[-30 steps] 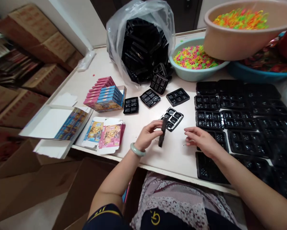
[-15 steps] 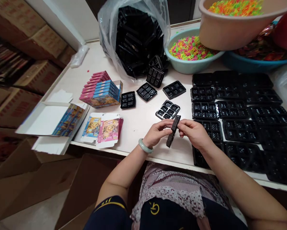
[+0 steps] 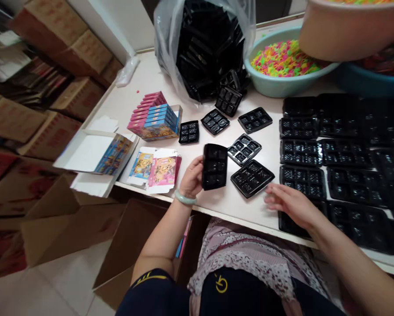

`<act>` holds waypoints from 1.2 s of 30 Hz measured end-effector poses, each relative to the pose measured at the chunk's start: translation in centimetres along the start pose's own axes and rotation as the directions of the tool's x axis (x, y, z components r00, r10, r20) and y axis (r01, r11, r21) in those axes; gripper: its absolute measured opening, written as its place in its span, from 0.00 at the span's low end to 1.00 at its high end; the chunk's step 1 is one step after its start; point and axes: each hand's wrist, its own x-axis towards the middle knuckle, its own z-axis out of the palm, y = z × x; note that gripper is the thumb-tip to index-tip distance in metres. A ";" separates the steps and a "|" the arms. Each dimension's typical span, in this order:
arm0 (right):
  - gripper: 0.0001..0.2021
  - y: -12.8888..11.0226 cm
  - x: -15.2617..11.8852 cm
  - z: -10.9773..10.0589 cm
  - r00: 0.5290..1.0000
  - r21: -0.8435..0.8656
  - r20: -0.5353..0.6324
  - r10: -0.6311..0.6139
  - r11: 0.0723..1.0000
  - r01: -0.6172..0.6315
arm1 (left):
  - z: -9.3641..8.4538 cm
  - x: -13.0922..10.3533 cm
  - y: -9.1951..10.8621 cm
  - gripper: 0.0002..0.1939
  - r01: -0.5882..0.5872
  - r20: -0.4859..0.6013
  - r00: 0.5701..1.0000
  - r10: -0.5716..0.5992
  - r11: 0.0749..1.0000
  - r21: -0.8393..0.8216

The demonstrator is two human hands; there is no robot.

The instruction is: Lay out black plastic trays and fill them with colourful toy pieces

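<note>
My left hand [image 3: 193, 177], with a pale bangle at the wrist, grips the edge of a black plastic tray [image 3: 215, 166] with six square pockets, held tilted above the table. To its right a similar black tray [image 3: 252, 178] lies on the table, slightly overlapping or touching a shiny tray [image 3: 244, 149] behind it. Just right of that tray is my right hand [image 3: 287, 199], fingers apart and holding nothing, a little blurred. Several more loose trays, such as one black tray [image 3: 255, 120], lie farther back.
Rows of black trays [image 3: 302, 151] cover the table's right side. Behind stand a clear bag [image 3: 165, 48] of trays and a pale green basin [image 3: 265, 83] of colourful small rings. At left are boxed packs [image 3: 160, 127], flat printed cartons [image 3: 164, 171] and an open white box [image 3: 81, 151].
The trays held between both hands are now apart: one stays in my left hand, moved left, and one lies on the table. My right hand has let go and moved right.
</note>
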 end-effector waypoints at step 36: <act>0.16 0.2 -2.0 4.3 0.907 0.107 -0.090 -0.412 0.901 0.420 | 4.0 -1.2 -1.9 0.05 -0.269 0.162 0.959 0.233 0.929 0.254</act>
